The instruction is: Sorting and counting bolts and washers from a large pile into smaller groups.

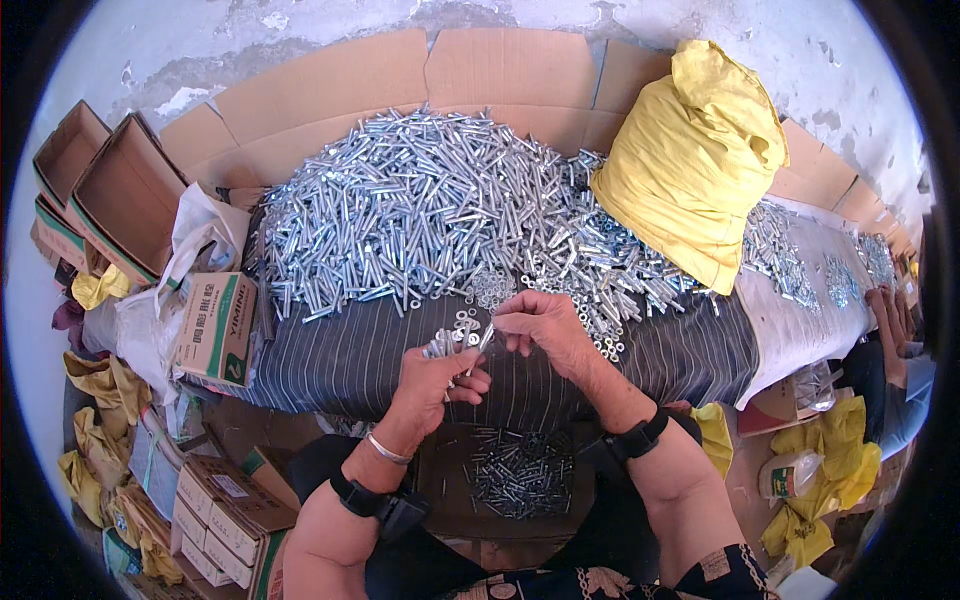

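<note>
My left hand [438, 382] is closed around several silver metal bolts [440, 346], whose ends stick out past the thumb and fingers. My right hand [552, 328] meets it from the right, its thumb and forefinger pinched at the tip of one bolt. Whatever small part sits in that pinch is too small to make out. Loose washers [466, 322] lie just beyond the left thumb, and a heap of small rings [492, 287] is behind the fingertips. Hex nuts [606, 338] are scattered beside the right hand. Beyond both hands spreads a large pile of silver bolts [410, 210].
A yellow sack [695, 165] stands on the right of the striped cloth [330, 355]. Cardboard [510, 68] lines the wall. Boxes [215, 328] are stacked at left. Below my hands, dark-looking bolts [520, 475] fill a low container. Another person's arm [888, 335] shows far right.
</note>
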A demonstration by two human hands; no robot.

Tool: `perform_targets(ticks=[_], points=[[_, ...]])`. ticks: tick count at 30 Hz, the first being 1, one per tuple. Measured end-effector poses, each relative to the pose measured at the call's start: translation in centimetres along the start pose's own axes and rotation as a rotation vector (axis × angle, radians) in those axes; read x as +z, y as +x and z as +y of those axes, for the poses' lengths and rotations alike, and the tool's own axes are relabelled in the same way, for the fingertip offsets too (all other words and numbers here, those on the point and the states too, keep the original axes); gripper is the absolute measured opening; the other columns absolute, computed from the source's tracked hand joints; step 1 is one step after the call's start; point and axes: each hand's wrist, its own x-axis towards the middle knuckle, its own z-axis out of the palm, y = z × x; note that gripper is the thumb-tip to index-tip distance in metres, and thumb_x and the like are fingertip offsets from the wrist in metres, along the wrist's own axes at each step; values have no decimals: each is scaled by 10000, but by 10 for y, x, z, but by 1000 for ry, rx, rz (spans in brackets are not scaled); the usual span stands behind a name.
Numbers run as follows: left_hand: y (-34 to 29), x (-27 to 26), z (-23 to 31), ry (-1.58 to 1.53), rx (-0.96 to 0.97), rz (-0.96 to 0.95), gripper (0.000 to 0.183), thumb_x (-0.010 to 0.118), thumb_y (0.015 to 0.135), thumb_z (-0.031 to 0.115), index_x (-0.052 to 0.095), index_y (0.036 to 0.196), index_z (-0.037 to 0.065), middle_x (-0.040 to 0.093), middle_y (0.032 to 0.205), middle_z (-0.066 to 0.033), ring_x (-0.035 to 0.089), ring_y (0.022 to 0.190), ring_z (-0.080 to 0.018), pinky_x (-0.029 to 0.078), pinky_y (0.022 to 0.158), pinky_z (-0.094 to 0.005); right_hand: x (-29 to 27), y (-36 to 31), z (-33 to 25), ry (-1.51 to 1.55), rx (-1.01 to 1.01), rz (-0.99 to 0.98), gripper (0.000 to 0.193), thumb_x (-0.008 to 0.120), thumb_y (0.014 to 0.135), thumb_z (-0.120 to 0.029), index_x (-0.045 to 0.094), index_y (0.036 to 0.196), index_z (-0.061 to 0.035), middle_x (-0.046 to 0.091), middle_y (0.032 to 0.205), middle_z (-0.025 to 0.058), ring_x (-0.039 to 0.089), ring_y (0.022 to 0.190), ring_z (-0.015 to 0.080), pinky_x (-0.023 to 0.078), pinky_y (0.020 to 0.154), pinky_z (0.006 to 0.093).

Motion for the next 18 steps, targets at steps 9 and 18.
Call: perform_targets(ticks=[9,18], points=[[2,-10,1,-182,22,-71,157,623,879,92,627,965,-39,643,717,-120,598,532,-139,474,442,-246,10,2,4,19,-2,29,179,635,870,-149,655,894,28,630,677,49,601,560,95,460,458,223],[3,-16,6,-277,113,47,102,633,870,74,613,889,-24,649,724,-140,568,518,-123,449,432,-256,18,16,48,-905,-559,155,83,656,775,-116,659,795,-35,628,751,150,633,668,312,511,608,398]])
